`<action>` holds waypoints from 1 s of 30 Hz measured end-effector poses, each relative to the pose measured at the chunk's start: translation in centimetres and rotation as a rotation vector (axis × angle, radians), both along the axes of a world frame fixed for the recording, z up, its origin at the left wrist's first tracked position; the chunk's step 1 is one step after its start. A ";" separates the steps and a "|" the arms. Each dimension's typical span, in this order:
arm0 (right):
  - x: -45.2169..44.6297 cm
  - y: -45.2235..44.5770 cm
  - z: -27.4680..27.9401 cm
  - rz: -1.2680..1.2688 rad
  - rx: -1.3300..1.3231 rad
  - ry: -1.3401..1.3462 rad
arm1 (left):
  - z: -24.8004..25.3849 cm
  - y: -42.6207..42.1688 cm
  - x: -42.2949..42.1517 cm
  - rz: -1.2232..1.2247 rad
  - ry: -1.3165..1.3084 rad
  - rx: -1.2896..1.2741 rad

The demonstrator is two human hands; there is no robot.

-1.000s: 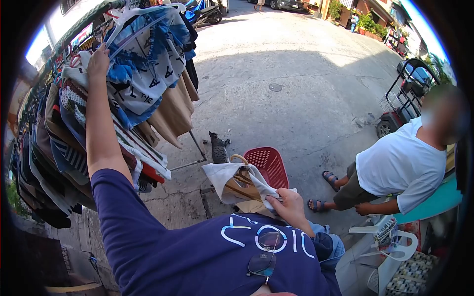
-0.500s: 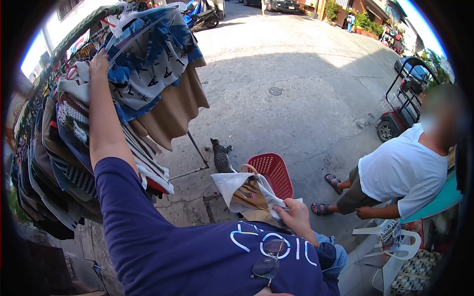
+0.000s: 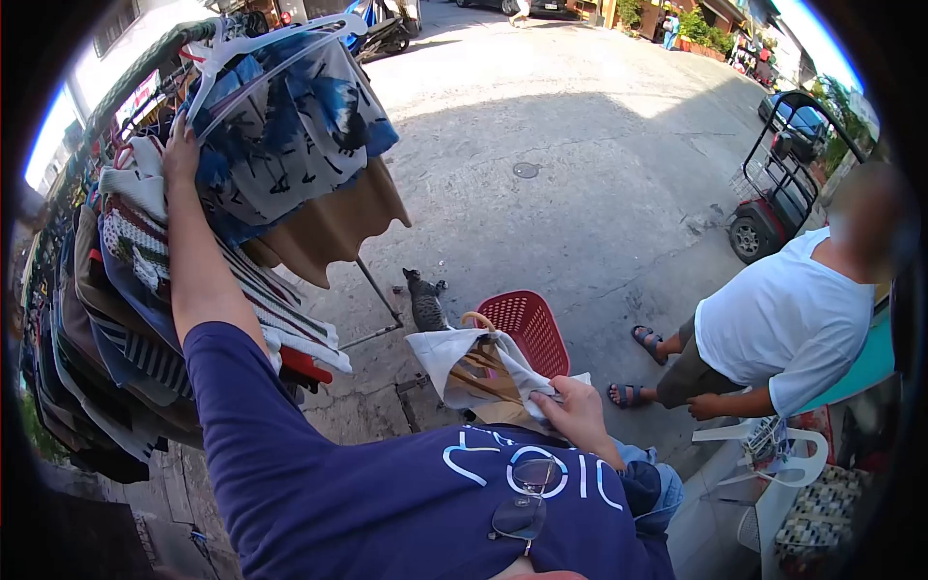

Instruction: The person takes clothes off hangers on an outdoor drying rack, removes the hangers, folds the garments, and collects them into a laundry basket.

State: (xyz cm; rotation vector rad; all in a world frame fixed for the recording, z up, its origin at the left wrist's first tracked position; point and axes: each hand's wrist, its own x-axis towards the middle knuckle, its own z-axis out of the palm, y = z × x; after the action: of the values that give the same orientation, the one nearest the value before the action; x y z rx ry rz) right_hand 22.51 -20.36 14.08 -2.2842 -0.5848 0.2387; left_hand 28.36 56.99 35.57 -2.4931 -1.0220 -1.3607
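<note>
On the left, my left hand point(image 3: 181, 153) reaches up to the clothes rack, its fingers stretched out against the edge of a blue-and-white patterned shirt point(image 3: 290, 130). The shirt hangs on a white plastic hanger point(image 3: 275, 43), and a tan garment point(image 3: 338, 227) hangs behind it. Striped knitwear point(image 3: 280, 300) hangs just below my left forearm. Low in front of my chest, my right hand point(image 3: 572, 411) is closed on a bunched white garment with brown patterning point(image 3: 483, 372). A curved light-brown handle point(image 3: 478, 318) shows behind that garment's upper edge.
A red plastic basket point(image 3: 527, 333) stands on the concrete beyond the garment, beside a tabby cat point(image 3: 425, 302). A person in a white shirt point(image 3: 783, 314) stands at right near a white plastic chair point(image 3: 797, 459). The rack's metal leg point(image 3: 379, 290) reaches the ground.
My left hand has slid slightly down and left, its fingers now stretched. The patterned shirt and white hanger have swung to face me more. My right hand still holds the white garment.
</note>
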 end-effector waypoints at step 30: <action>0.4 -0.9 -1.3 0.122 0.012 0.051 | -36.2 -40.7 -2.6 -0.878 0.146 -0.798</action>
State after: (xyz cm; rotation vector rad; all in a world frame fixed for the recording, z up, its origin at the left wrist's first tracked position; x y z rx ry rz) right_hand 22.95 -21.27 12.77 -2.2266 -0.6977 0.3507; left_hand 25.73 16.32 -0.66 -3.8719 -0.4575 -0.9463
